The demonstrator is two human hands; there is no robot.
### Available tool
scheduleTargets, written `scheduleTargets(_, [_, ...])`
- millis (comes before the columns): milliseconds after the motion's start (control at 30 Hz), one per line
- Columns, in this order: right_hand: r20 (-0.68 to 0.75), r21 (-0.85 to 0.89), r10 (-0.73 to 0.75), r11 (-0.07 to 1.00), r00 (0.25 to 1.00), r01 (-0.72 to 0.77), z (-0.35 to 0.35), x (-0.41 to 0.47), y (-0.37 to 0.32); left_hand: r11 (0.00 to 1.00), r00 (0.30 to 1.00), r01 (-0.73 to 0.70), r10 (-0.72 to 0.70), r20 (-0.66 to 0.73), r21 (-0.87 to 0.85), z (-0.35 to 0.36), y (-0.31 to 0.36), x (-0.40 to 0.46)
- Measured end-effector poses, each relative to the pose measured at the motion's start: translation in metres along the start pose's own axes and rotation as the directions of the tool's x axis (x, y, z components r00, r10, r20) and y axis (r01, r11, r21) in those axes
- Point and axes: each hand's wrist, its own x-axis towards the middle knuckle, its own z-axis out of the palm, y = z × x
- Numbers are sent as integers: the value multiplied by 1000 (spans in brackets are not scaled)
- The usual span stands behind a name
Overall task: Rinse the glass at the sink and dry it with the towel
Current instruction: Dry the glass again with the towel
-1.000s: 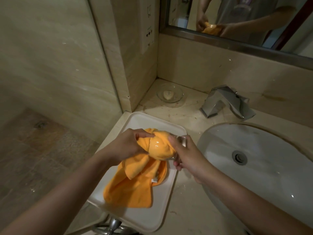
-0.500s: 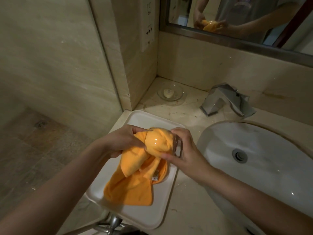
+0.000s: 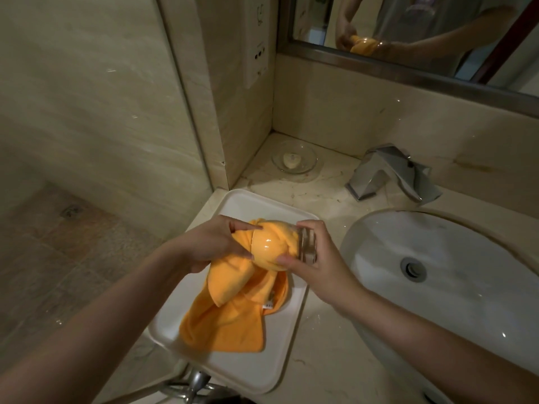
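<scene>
Two hands hold the glass (image 3: pixel 294 248) at frame centre above the white tray (image 3: pixel 248 371); sink (image 3: pixel 455 287) at right. Long axis horizontal, base rightward. Right hand (image 3: pixel 318 266) grips the base; left hand (image 3: pixel 213 243) pinches the orange towel (image 3: pixel 233 313) stuffed inside.

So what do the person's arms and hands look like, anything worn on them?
Both forearms are bare to the frame edge. The left hand and right hand show no gloves, rings, watch or bracelet. The mirror reflects a short-sleeved grey T-shirt.
</scene>
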Motion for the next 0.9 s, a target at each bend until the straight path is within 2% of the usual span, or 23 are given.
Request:
scheduleTargets(100, [47,-204,-292,933,955,295,-4,4,6,998,998,28,-24,59,-54,-8,-1,2])
scheduleTargets(167, [102,-336,-489,803,867,492,-6,10,13,997,995,35,-29,91,-65,-11,-2,3])
scheduleTargets(233, [144,-433,-575,695,805,574,-8,16,17,995,992,45,-34,118,-89,-14,-4,5])
scheduleTargets(267, [152,-447,-578,683,801,578,-8,17,18,993,992,49,-36,125,-106,-15,-4,5])
scheduleTargets(333, [149,-389,-460,786,875,479,-8,17,10,990,991,48,-30,130,-133,-19,-5,6])
scheduleTargets(400, [139,-244,-216,938,966,245,-8,16,-5,989,991,29,-10,131,-145,-21,-4,5])
scheduleTargets(433, [148,-162,-79,981,986,103,-9,16,-13,989,991,16,3,134,-144,-21,-2,4])
scheduleTargets(500, [179,-44,161,987,971,-155,-14,19,-20,993,990,-6,22,137,-119,-20,0,3])
scheduleTargets(567, [222,-2,295,953,929,-302,-19,22,-24,995,989,-21,34,143,-94,-18,-1,3])
scheduleTargets(633, [231,0,288,955,929,-296,-21,20,-23,997,988,-27,37,153,-67,-17,-3,3])
scheduleTargets(733, [180,-86,176,983,968,-162,-23,14,-18,998,984,-22,33,174,-61,-18,-3,4])
scheduleTargets(833, [162,-255,23,967,987,19,-22,12,-9,997,972,-4,22,236,-77,-20,-3,7])
scheduleTargets(900, [185,-344,-131,920,974,189,-20,13,-7,995,970,7,18,241,-103,-23,-6,9])
